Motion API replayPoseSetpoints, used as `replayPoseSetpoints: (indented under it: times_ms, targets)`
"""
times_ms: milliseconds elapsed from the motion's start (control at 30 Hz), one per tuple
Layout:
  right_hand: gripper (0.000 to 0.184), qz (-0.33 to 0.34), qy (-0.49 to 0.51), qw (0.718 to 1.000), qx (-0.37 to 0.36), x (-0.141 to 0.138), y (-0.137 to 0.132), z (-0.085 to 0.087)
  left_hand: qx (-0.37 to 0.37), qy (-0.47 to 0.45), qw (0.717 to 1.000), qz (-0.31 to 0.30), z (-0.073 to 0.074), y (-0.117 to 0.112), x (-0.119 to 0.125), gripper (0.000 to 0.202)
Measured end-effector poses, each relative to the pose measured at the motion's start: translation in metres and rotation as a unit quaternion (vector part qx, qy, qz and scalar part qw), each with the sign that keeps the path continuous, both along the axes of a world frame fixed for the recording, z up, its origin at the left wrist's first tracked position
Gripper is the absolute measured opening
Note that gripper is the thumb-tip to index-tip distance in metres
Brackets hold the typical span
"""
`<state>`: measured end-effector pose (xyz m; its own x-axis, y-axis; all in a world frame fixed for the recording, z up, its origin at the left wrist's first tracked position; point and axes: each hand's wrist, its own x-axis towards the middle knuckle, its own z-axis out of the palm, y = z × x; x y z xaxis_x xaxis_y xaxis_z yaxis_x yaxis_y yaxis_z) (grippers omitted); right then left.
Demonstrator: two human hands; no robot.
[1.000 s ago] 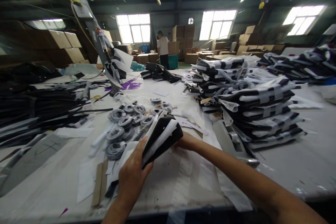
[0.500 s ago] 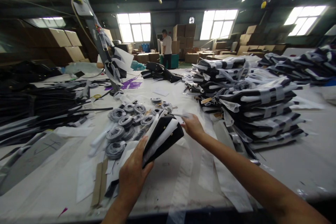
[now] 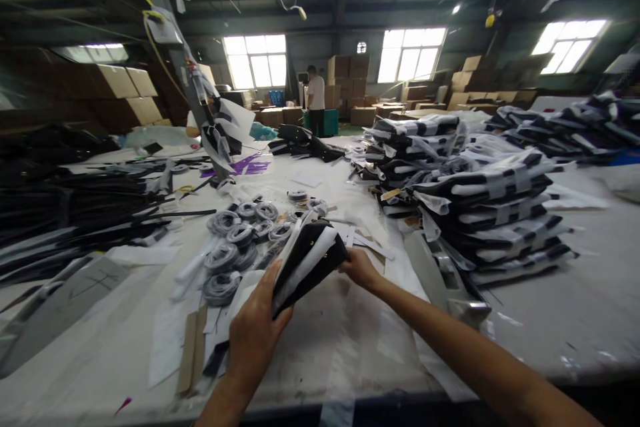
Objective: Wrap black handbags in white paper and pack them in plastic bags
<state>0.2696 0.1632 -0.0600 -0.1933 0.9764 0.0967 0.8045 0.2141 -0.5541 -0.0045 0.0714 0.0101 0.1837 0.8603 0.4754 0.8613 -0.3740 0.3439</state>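
Note:
My left hand (image 3: pixel 257 313) is wrapped around the near end of a folded black bundle (image 3: pixel 297 283), thumb at its lower edge. The bundle has a white strip down its face and small gold-coloured studs; it is tilted up off the table. At its right end, my right hand (image 3: pixel 363 270) is closed with the fingertips against the edge, partly hidden behind it. Left of the bundle lie several grey coiled cords (image 3: pixel 223 285). White paper pieces (image 3: pixel 373 243) lie just beyond my right hand.
Stacked black-and-white bundles (image 3: pixel 505 213) stand at right, beside a grey tape dispenser-like object (image 3: pixel 445 273). Long black strips (image 3: pixel 75 200) pile up at left. A metal post (image 3: pixel 193 80) rises behind the coils. Brown cardboard strips (image 3: pixel 191 350) lie near the front edge. A person (image 3: pixel 316 100) stands far back.
My right hand has moved slightly down and left, onto the bundle's right end. White paper pieces now show beyond it. The left hand still holds the bundle. The view has tilted up a little.

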Motion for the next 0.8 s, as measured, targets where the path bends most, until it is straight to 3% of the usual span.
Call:
replayPoseSetpoints:
  times_ms: [167, 267, 333, 467, 633, 800]
  targets:
    - [0.029, -0.072, 0.046, 0.996, 0.040, 0.007, 0.008, 0.014, 0.007, 0.003, 1.000, -0.001, 0.000, -0.001, 0.001, 0.084]
    - [0.050, -0.102, 0.039, 0.989, 0.097, 0.009, -0.012, 0.020, 0.013, 0.003, 1.000, -0.007, -0.001, -0.002, 0.000, 0.084]
    - [0.057, -0.088, 0.028, 0.988, 0.121, 0.006, -0.034, 0.021, 0.011, 0.005, 1.000, -0.009, -0.002, -0.003, 0.000, 0.085]
    - [0.053, -0.014, 0.000, 0.992, 0.125, -0.008, -0.068, 0.014, 0.001, 0.008, 1.000, -0.010, -0.004, -0.002, 0.001, 0.086]
    - [0.047, 0.048, -0.038, 0.992, 0.112, -0.019, -0.059, 0.000, -0.002, 0.011, 1.000, -0.008, -0.001, 0.000, 0.001, 0.086]
    - [0.058, 0.066, -0.063, 0.989, 0.113, -0.023, -0.054, -0.005, 0.011, 0.013, 1.000, -0.025, -0.003, -0.002, 0.002, 0.088]
